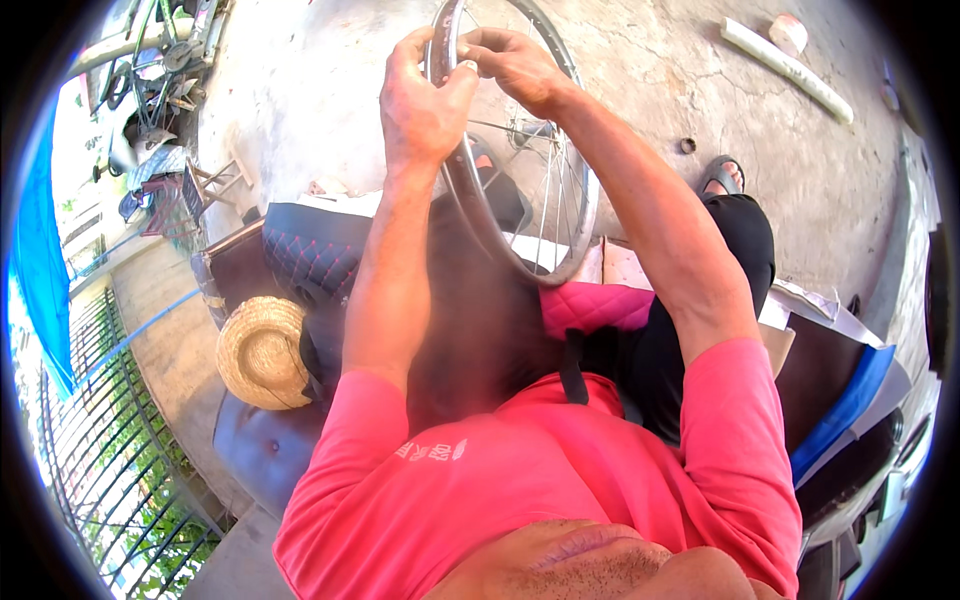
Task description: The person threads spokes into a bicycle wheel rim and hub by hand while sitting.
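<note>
A bicycle wheel (588, 205) with thin metal spokes stands tilted in front of me, its lower rim between my legs. No tyre can be made out on it. My left hand (425, 115) grips the left side of the rim near the top, thumb toward the other hand. My right hand (515, 72) reaches across the spokes, its bent fingers pinching the same stretch of rim from the inner side. The hub (535, 130) shows past my right forearm. Anything small between the fingertips is hidden.
A straw hat (262, 352) lies on the seat to my left. A pink quilted pad (597, 306) is beneath the wheel. On the concrete floor are a white tube (787, 70) and a small dark ring (687, 145). Bicycle parts (165, 70) stand far left, near a small wooden stool (222, 185).
</note>
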`<act>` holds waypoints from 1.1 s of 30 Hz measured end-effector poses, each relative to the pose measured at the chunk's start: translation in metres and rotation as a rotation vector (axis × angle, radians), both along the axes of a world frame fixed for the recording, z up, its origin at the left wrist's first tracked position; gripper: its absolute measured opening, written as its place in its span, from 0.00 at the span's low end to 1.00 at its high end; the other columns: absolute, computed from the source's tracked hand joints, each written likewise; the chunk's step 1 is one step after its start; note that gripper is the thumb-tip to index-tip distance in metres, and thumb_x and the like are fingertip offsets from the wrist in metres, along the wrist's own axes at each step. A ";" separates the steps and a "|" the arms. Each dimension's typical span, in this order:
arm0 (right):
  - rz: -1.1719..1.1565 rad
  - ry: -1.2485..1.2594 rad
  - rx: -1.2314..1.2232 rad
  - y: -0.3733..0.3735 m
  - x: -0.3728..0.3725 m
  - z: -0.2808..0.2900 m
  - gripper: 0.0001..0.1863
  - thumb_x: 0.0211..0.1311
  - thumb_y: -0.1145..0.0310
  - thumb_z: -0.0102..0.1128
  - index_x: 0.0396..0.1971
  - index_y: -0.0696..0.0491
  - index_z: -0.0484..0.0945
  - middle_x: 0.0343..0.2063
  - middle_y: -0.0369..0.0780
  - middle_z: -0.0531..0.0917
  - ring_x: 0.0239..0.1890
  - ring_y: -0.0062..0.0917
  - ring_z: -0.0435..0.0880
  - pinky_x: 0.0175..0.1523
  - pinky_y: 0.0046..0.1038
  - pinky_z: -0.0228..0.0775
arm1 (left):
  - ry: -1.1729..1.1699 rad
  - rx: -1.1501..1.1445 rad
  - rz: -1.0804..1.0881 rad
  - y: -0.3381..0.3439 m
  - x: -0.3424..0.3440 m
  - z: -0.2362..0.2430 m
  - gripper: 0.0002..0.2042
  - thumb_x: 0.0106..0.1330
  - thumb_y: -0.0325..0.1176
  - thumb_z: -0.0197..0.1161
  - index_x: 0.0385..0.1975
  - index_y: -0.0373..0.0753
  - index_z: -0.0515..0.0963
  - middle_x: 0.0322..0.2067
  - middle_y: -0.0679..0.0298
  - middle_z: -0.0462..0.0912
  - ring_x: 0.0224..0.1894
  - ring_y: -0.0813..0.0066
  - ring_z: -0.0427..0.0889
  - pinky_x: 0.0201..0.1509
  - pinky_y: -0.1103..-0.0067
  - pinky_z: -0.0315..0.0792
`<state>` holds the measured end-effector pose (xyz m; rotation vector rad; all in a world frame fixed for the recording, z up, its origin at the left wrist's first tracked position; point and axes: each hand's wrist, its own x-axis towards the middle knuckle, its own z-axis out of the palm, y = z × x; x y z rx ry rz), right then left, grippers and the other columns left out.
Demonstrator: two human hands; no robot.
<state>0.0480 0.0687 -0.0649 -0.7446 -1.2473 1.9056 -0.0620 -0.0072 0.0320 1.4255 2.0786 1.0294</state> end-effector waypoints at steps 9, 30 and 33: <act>0.059 -0.025 -0.057 0.004 0.001 0.006 0.19 0.74 0.57 0.55 0.50 0.58 0.82 0.40 0.37 0.85 0.47 0.22 0.80 0.55 0.27 0.70 | 0.156 0.061 -0.026 -0.003 0.001 0.004 0.26 0.61 0.38 0.71 0.58 0.34 0.76 0.51 0.49 0.82 0.45 0.62 0.87 0.52 0.70 0.79; 0.037 0.052 -0.163 0.005 0.000 -0.007 0.17 0.74 0.56 0.60 0.46 0.56 0.84 0.38 0.32 0.83 0.41 0.15 0.76 0.49 0.21 0.68 | 0.076 0.080 -0.018 -0.003 -0.001 -0.007 0.24 0.60 0.36 0.69 0.55 0.35 0.77 0.52 0.47 0.79 0.45 0.56 0.87 0.50 0.69 0.80; 0.043 0.060 -0.164 0.005 -0.002 -0.009 0.16 0.74 0.58 0.59 0.47 0.56 0.84 0.39 0.33 0.84 0.42 0.16 0.77 0.51 0.21 0.69 | 0.075 0.095 -0.020 -0.004 -0.002 -0.008 0.24 0.60 0.36 0.69 0.55 0.35 0.77 0.52 0.47 0.79 0.45 0.55 0.87 0.50 0.68 0.80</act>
